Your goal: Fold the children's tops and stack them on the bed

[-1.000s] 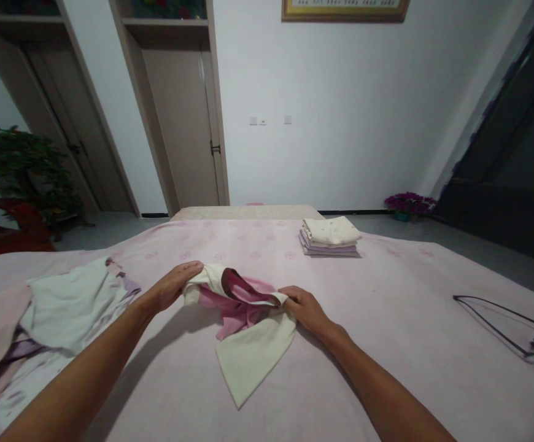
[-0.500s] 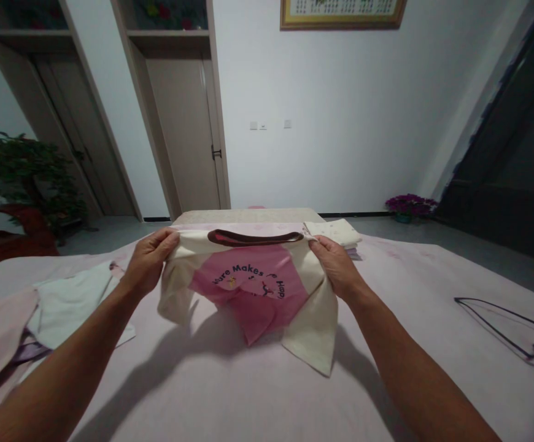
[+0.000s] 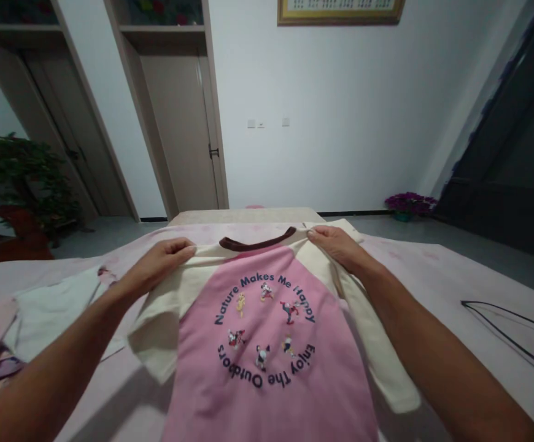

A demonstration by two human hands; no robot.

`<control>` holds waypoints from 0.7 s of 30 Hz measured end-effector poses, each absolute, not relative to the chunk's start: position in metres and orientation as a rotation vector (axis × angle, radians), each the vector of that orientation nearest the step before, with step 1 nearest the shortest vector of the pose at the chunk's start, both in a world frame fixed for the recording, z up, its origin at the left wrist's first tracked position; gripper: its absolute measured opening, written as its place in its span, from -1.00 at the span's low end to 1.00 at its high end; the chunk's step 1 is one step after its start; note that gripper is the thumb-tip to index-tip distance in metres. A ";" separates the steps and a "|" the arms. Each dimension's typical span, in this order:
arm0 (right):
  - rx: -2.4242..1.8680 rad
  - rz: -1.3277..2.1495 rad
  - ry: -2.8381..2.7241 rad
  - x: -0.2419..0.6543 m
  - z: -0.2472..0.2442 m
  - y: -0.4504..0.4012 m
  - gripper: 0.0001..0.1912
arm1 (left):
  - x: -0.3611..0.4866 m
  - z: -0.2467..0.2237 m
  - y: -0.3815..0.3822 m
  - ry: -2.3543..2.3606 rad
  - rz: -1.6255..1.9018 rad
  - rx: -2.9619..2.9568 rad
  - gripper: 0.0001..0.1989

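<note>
A pink shirt (image 3: 267,331) with cream sleeves and a dark brown collar is spread out between my hands. Its front faces me, with a ring of dark lettering around several small cartoon figures. My left hand (image 3: 163,264) pinches the shoulder at the left of the collar. On the other shoulder, my right hand (image 3: 336,245) grips the cream fabric between thumb and fingers. Both sleeves hang down, and the hem runs past the bottom of the view.
The shirt is above a bed-like surface with a pale pink cover (image 3: 428,270). White and pink clothes (image 3: 55,310) lie at left. Behind my right hand sits a folded cream cloth (image 3: 347,228), mostly hidden. A black hanger (image 3: 501,325) lies at right.
The shirt's body has swung down and opened out, so the whole printed ring now shows. Before, it was bunched and folded under. My left hand has shifted slightly right.
</note>
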State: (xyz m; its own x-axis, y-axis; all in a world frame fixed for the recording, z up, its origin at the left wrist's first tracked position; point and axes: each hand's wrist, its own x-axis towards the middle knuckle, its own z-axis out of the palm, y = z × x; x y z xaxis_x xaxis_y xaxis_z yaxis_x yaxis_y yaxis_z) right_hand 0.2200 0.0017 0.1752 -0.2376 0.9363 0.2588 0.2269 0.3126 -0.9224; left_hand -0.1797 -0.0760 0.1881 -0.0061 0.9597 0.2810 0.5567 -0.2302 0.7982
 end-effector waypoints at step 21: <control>-1.805 0.592 -2.000 0.234 0.044 0.072 -0.69 | -0.109 0.033 0.006 1.878 0.715 2.413 -0.69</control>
